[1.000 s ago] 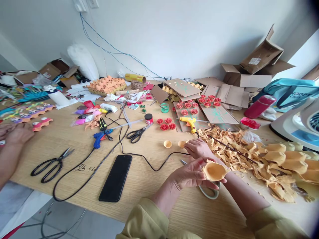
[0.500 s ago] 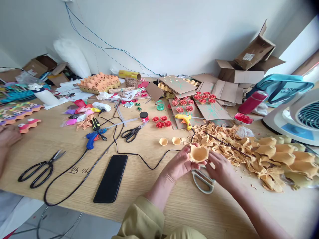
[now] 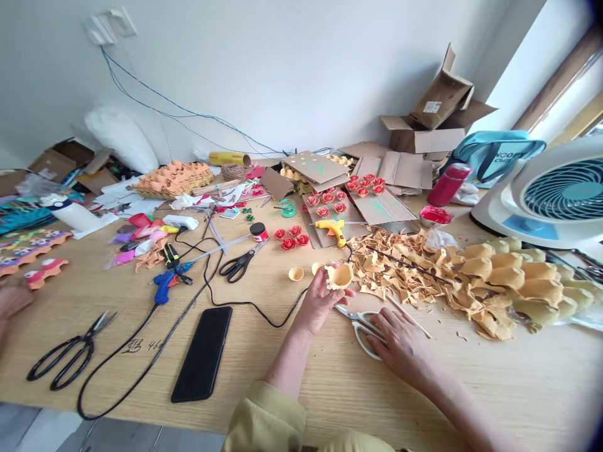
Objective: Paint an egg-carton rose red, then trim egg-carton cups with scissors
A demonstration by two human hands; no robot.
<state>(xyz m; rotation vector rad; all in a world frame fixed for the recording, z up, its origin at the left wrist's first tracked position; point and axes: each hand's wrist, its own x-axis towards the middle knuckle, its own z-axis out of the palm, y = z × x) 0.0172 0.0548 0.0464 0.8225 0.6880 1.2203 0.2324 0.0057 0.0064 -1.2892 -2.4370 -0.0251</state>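
Observation:
My left hand (image 3: 316, 306) pinches a torn-edged yellow egg-carton cup (image 3: 341, 276), its hollow facing up, above the table. Lower and to the right, my right hand (image 3: 399, 339) lies over the white-handled scissors (image 3: 362, 333), its fingers curled on the handles and partly hiding them. The scissors' blades point to the left, below the cup. Behind my left hand stand a small trimmed cup (image 3: 296, 274) and a second trimmed cup (image 3: 318, 267), the latter partly covered. A thin wooden stick (image 3: 409, 316) lies just beyond my right hand.
Carton scraps (image 3: 400, 263) and uncut egg cartons (image 3: 522, 276) spread to the right, near a fan (image 3: 556, 194). A yellow glue gun (image 3: 333, 230) and red paper roses (image 3: 293, 237) sit behind. To the left are a phone (image 3: 202, 355), black scissors (image 3: 70, 351), cables and another person's hand (image 3: 14, 300).
My right hand has left the cup and come down onto the white-handled scissors. My left hand keeps the cup, now farther left in view. The whole view has turned right.

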